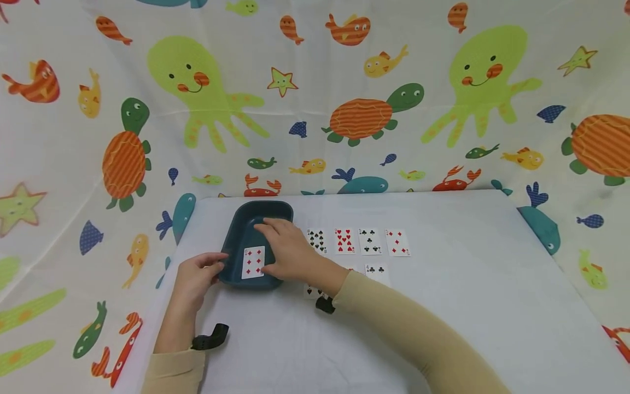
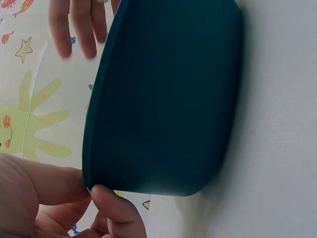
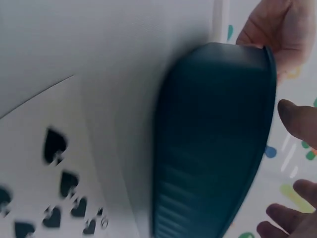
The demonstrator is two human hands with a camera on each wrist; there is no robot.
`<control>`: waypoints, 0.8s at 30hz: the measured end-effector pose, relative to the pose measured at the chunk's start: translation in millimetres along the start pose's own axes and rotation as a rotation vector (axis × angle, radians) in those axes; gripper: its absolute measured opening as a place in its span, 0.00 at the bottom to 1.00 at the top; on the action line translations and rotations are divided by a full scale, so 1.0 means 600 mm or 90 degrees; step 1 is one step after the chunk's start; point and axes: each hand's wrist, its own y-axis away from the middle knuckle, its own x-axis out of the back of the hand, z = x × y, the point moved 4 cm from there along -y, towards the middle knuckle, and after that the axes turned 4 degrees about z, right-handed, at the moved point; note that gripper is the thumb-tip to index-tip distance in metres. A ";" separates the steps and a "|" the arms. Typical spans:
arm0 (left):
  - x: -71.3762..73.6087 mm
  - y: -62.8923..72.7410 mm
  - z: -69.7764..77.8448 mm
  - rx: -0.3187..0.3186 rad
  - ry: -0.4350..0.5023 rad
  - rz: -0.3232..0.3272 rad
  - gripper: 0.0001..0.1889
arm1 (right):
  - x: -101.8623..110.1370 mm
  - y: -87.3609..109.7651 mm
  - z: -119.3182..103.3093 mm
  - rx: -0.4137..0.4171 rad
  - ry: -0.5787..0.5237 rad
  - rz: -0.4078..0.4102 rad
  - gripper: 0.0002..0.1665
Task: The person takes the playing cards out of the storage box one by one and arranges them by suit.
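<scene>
A dark teal tray (image 1: 230, 241) stands at the table's left side. My left hand (image 1: 196, 279) pinches its rim at the left, thumb and fingers on either side of the edge, as the left wrist view shows. Inside the tray lies a playing card (image 1: 253, 261) with red diamonds, face up. Over the tray reaches my right hand (image 1: 290, 249), its fingers and thumb spread apart with nothing visible between them. The thumb is by the card's right edge; whether it touches the card I cannot tell.
Right of the tray, face-up cards lie in two rows: a spades card (image 1: 316, 241), a hearts card (image 1: 344, 241), a clubs card (image 1: 370, 241) and a diamonds card (image 1: 397, 242) behind. In front, another clubs card (image 1: 377, 272) and others are partly hidden by my right arm.
</scene>
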 end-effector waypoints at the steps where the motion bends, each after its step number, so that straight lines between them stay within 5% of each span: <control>1: 0.001 0.000 0.000 -0.001 -0.001 0.001 0.20 | -0.009 -0.008 -0.004 0.005 0.019 -0.011 0.62; 8: -0.001 0.003 0.000 -0.008 0.004 0.008 0.19 | -0.061 -0.042 -0.016 0.026 0.120 -0.093 0.62; 24: 0.003 0.001 -0.003 -0.021 0.016 0.016 0.18 | -0.102 -0.072 -0.036 0.013 0.183 -0.195 0.52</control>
